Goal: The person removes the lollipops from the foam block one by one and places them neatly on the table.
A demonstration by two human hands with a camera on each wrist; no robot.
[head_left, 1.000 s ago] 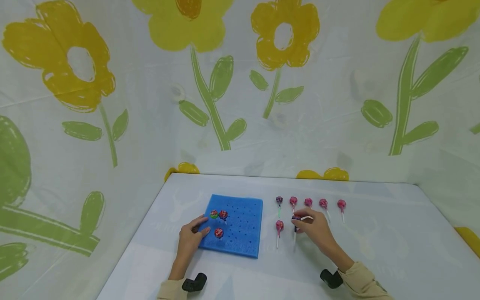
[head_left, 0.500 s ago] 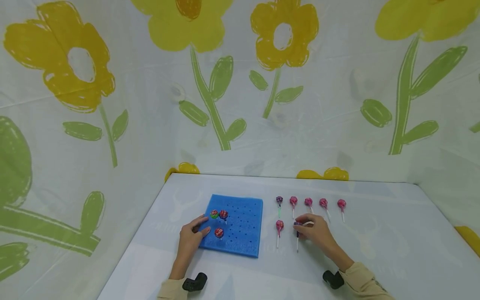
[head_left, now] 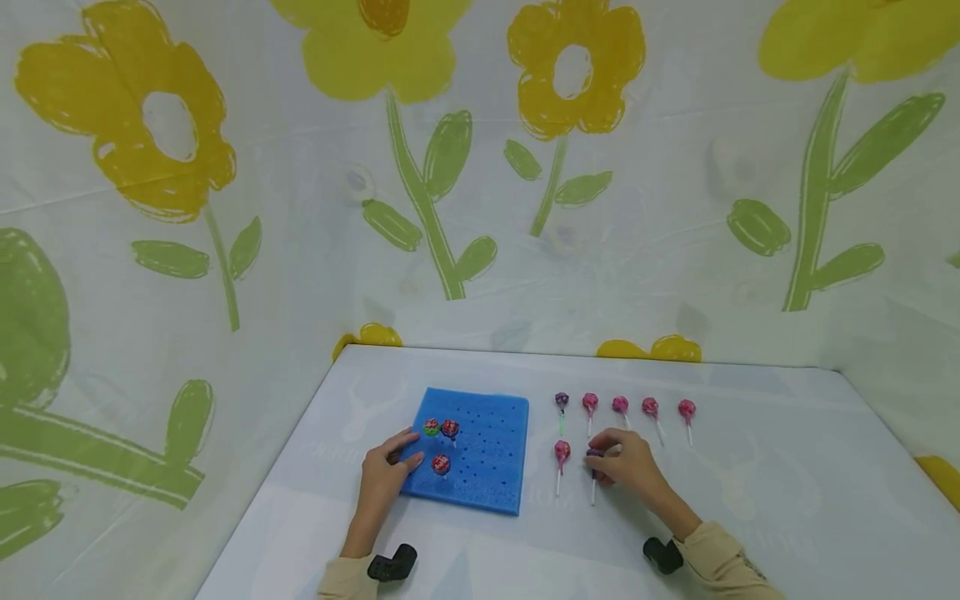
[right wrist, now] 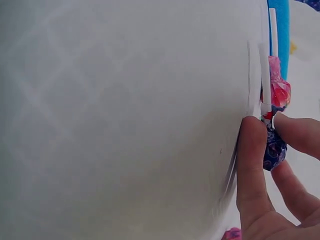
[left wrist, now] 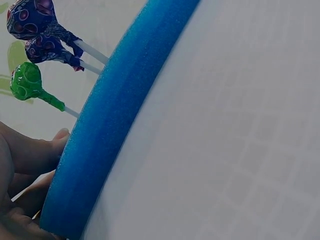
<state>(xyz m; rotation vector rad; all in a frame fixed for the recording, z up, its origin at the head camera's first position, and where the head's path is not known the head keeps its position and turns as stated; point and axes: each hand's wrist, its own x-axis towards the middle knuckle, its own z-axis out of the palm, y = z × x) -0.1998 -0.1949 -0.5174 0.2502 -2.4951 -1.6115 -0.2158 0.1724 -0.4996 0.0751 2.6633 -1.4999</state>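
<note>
Right now my right hand (head_left: 628,465) pinches a purple lollipop (head_left: 594,456) at the head, fingers (right wrist: 252,165) curled round it, stick (head_left: 592,490) trailing toward me and low over the table (head_left: 750,500); whether the stick tip touches the surface I can't tell. It sits just beside a pink lollipop (head_left: 562,452) lying flat, with a row of five more (head_left: 621,406) behind. My left hand (head_left: 386,475) rests on the foam block (head_left: 487,454) near its left edge, fingers fairly straight, pressing it down rather than gripping; the wrist view shows fingertips (left wrist: 30,155) against the block's side. Three lollipops (head_left: 441,437) already stand in the block's holes. For a clean job, I reckon: lift clear of the pink one so I don't drag it, shift the grip toward the stick just under the head so the stick points down, line it up over a free hole next to the planted ones, push straight in. Keep the left hand pressing so the foam doesn't slide or tip. Risk is an angled entry that tears the foam or knocks a neighbour.
</note>
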